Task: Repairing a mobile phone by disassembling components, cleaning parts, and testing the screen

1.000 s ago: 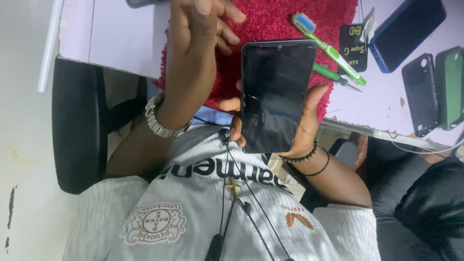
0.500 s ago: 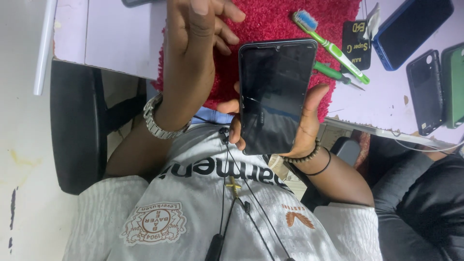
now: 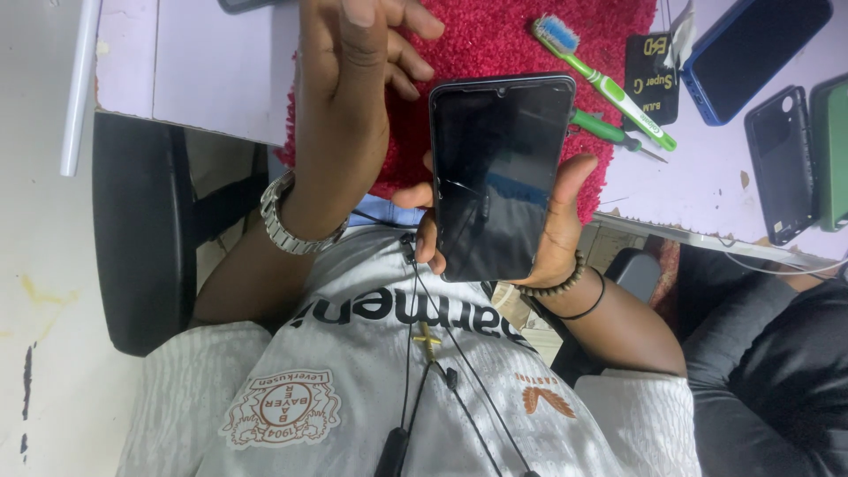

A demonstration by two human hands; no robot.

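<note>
Just above the near edge of the worktop (image 3: 203, 62), a dark smartphone (image 3: 499, 177) stands upright, screen towards the person. The right hand (image 3: 556, 221) grasps it from behind, thumb along the right edge and fingertips curled round the left. The glass is blank, and a fine crack seems to run across its lower half.

It looks like a light, stiff slab, but slippery and fragile, and weaker still where it is cracked. It is safest taken by the two long edges, as here, with no pressure on the screen.

The left hand (image 3: 349, 115), with a metal wristwatch (image 3: 287, 225) on its wrist, is raised beside the phone. Its fingers are loosely spread and it holds nothing.

Behind both hands a shaggy red mat (image 3: 495, 44) lies on the worktop. At the mat's right edge lie a green and white toothbrush (image 3: 609, 88) and a green-handled screwdriver (image 3: 609, 132). Further right are a blue phone (image 3: 751, 44) and a black phone case (image 3: 782, 163).

Compared with a second ago, little has changed. The phone has settled slightly straighter in the same grip, and the left hand remains lifted and empty in much the same place.
</note>
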